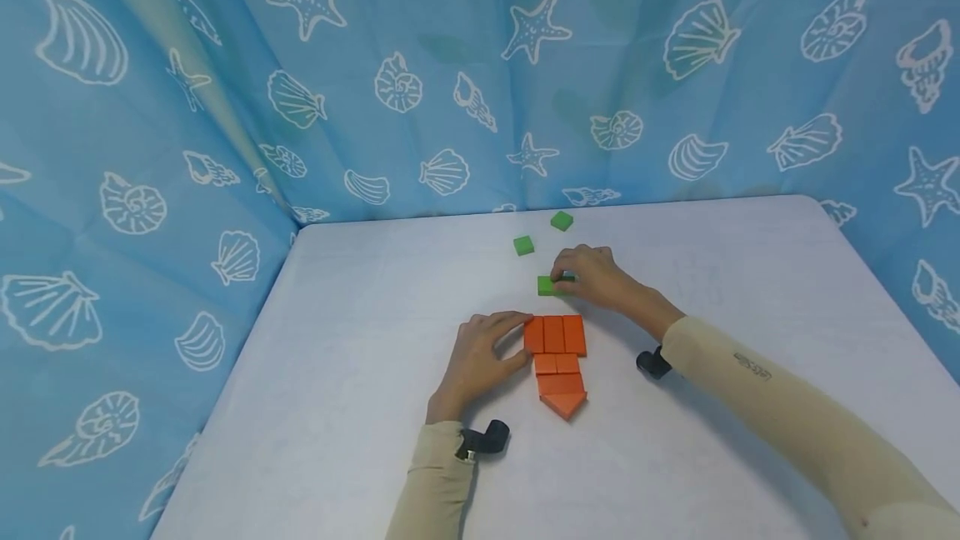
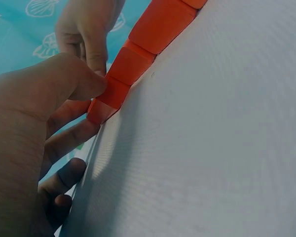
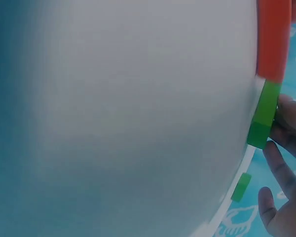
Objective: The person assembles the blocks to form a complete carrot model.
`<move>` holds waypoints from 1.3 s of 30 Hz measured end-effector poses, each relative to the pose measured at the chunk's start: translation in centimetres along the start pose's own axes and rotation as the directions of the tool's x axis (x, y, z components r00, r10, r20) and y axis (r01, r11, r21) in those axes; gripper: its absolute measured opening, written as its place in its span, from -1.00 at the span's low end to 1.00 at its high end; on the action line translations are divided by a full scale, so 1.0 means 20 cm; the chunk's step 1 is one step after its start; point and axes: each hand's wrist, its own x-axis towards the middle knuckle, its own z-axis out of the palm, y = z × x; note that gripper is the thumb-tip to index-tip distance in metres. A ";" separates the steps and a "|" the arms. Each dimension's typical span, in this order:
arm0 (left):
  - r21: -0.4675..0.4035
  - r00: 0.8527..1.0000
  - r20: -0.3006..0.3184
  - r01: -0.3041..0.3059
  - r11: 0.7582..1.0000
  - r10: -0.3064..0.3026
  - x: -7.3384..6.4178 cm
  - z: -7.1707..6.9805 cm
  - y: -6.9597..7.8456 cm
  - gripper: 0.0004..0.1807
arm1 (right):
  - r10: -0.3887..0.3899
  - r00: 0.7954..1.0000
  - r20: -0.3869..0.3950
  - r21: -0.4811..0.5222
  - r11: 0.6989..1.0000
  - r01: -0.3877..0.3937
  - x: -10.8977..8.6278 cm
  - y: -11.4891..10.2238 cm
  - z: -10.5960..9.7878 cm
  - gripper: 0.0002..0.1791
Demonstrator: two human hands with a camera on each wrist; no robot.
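Observation:
Orange blocks lie together in a column on the white table. At its far end is a row of upright-looking rectangular blocks, the left orange block [image 1: 534,335] among them. My left hand [image 1: 480,357] spans that block, index finger at its far edge and thumb at its near edge. In the left wrist view, the thumb rests against the orange blocks [image 2: 130,64]. Beyond the row, my right hand [image 1: 592,275] pinches a green rectangular block [image 1: 546,286] near its right end. In the right wrist view, the fingers are beside this green block [image 3: 266,108].
Two small green blocks, one [image 1: 523,246] left of the other [image 1: 562,221], lie near the table's far edge. Small orange blocks [image 1: 557,363] and an orange triangular block [image 1: 564,405] continue the column toward me. A blue shell-patterned curtain [image 1: 450,132] hangs behind the white table [image 1: 360,373].

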 end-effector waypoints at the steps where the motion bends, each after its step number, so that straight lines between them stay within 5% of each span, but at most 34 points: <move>1: -0.002 1.000 -0.001 -0.003 1.000 0.003 0.00 0.00 0.00 -0.46 | -0.001 1.000 0.003 0.005 1.000 0.001 -0.01 -0.01 0.00 -0.87; 24: -0.016 1.000 -0.006 -0.026 1.000 0.026 0.00 0.00 -0.02 -0.45 | -0.135 0.990 0.026 0.007 0.991 0.135 -0.14 -0.07 0.02 -0.87; 39: -0.012 0.999 -0.017 -0.042 0.999 0.042 0.00 0.01 -0.03 -0.44 | -0.030 0.999 -0.039 -0.034 0.999 0.029 0.23 -0.03 -0.03 -0.67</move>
